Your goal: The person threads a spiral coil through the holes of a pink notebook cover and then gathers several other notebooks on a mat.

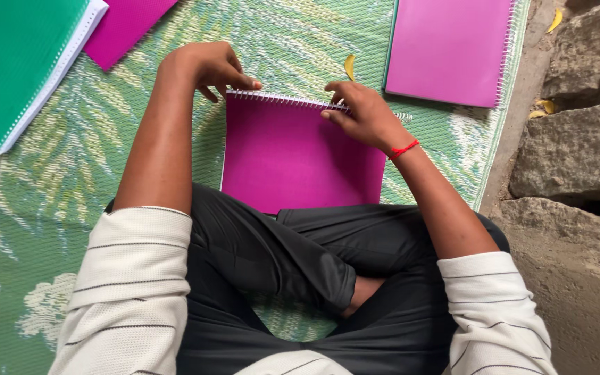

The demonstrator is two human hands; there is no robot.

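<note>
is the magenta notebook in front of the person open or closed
Closed. The magenta notebook lies flat on the mat showing only its plain cover, no pages. Both hands, left and right, touch its spiral edge.

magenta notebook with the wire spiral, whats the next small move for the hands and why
Probably keep working the coil along the top edge. The left hand pinches the coil's left end and the right hand presses fingers on its right part, with a bit of coil sticking out past the notebook there. So a small twist or feed of the coil seems the likely next move.
</note>
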